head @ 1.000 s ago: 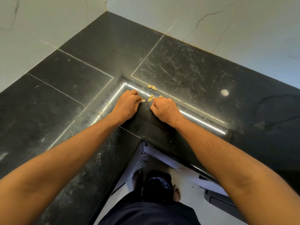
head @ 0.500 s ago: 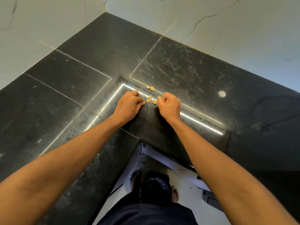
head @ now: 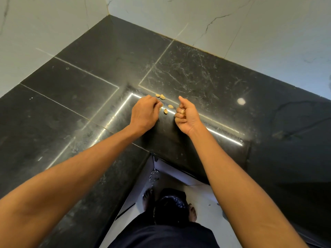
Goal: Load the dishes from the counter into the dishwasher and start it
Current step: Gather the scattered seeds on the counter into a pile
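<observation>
Several small tan shells (head: 165, 104) lie scattered on the black stone counter (head: 89, 108) in its inner corner. My left hand (head: 146, 112) rests knuckles-up on the counter just left of them, its fingertips pinching one shell. My right hand (head: 186, 113) is lifted and turned palm-up to the right of the shells, its fingers curled round a shell piece in the palm. No dishes and no dishwasher are in view.
White marbled walls (head: 232, 24) meet behind the L-shaped counter. A bright light strip reflects in the stone near my hands. Below the counter's front edge I see white cabinet fronts (head: 172, 174), a pale floor and my feet.
My right hand has lifted off the counter and turned palm-up with a shell piece in it. My left hand stayed in place by the shells.
</observation>
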Tool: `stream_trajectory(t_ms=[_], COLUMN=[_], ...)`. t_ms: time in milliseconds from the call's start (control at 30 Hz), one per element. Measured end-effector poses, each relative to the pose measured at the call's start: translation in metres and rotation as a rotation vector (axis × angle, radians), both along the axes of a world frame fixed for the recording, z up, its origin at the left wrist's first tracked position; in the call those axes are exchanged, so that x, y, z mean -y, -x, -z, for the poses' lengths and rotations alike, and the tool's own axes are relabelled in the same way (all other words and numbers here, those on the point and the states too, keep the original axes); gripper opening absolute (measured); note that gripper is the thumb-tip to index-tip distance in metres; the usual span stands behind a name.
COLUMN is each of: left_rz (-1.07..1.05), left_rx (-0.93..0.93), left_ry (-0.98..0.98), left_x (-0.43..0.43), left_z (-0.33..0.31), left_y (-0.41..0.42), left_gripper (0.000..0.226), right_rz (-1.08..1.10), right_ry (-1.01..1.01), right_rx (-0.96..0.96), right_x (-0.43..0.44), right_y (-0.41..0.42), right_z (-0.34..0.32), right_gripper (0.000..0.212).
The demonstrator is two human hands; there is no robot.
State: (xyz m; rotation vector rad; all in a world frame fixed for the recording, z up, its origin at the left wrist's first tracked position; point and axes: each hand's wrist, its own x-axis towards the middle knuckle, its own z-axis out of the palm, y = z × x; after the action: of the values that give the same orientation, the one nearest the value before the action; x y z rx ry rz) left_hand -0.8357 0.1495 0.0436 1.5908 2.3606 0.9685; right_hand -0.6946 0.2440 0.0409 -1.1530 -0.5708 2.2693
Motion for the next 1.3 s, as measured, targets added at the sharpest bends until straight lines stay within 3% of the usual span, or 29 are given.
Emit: stream_trajectory(t_ms=[267,333,400,500,600,667,767,933,1033,1133,1200,1300], left_rz=[0.107,0.064,0.025,-0.046,-0.065,-0.014,0.045,0.048,0.056,0.083,0.109,0.075], left_rx=[-0.101,-0.022,0.069,0.077,-0.014,-0.068,-0.096,-0.146,-0.222,-0.261,-0.278,-0.224], left_ry=[-0.108,-0.146,-0.149,-0.035,0.111,0.173,0.157,0.128,0.15,0.15,0.164,0.162], left_x=[-0.015,-0.012,-0.007,0.008,0.031,0.042,0.048,0.041,0.037,0.036,0.033,0.029], left_z=[-0.023,-0.021,-0.014,0.001,0.013,0.019,0.024,0.027,0.028,0.027,0.027,0.027], left_y=[-0.043,-0.039,-0.027,0.001,0.027,0.038,0.045,0.04,0.041,0.043,0.044,0.04], left_gripper=[0.015,0.016,0.016,0.02,0.031,0.035,0.03,0.017,0.022,0.023,0.024,0.022], right_rz=[0.069,0.097,0.063,-0.076,-0.344,-0.506,-0.653,-0.838,-0.794,-0.715,-0.613,-0.229], right_ry=[0.178,0.174,0.089,-0.25,-0.896,-1.16,-1.426,-1.755,-1.688,-1.462,-1.195,-0.533], right_rx=[-0.317,-0.258,-0.079,0.395,0.926,1.148,1.31,1.349,1.307,1.21,1.015,0.456], right_x=[0.003,0.001,0.001,0.001,0.0,0.004,0.014,0.016,0.013,0.008,0.005,0.006], right_y=[0.013,0.011,0.009,0.009,0.012,0.016,0.025,0.028,0.025,0.024,0.021,0.01], right_z=[0.013,0.009,0.001,-0.005,-0.004,-0.002,0.011,0.012,0.014,0.009,0.002,-0.002], right_gripper=[0.033,0.037,0.042,0.048,0.06,0.062,0.06,0.04,0.033,0.041,0.043,0.041])
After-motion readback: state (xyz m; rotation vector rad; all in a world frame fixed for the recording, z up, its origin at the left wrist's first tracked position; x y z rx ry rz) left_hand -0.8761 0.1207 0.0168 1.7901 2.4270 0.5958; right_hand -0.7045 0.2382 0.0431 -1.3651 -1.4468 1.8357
